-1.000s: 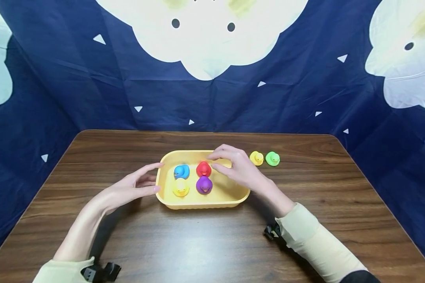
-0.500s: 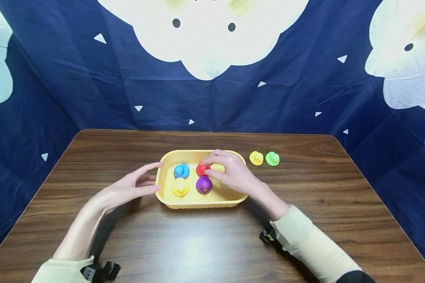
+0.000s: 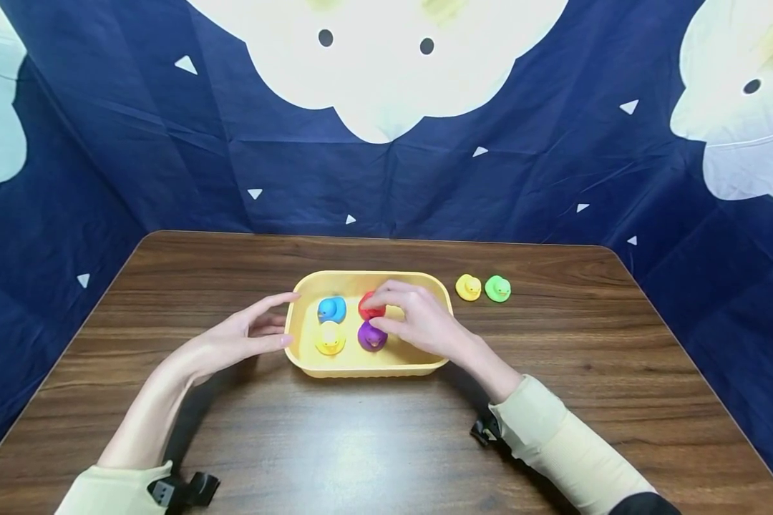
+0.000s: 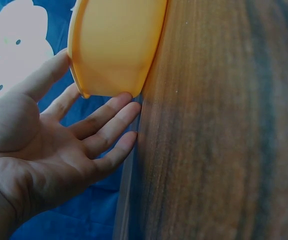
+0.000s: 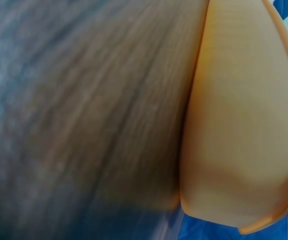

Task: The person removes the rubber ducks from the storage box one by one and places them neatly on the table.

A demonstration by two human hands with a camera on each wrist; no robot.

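My left hand is at the left end of a yellow plastic tub, its fingers spread and their tips at the tub's end wall, plainly seen in the left wrist view. Inside the tub, my right hand pinches a red rubber duck between thumb and curled fingers, which partly cover it. Just in front of the red one, a purple duck sits by my thumb. A blue duck and a yellow duck stand in the left half. In the right wrist view the tub's side hides the fingers.
Behind the tub's right end, a second yellow duck and a green duck stand on the brown wooden table. Dark blue cloth with white cloud shapes hangs around the table's back and sides.
My right hand has come left and slightly down from above the tub's middle, its fingers closing around the red duck. The left hand keeps its place at the tub's end.
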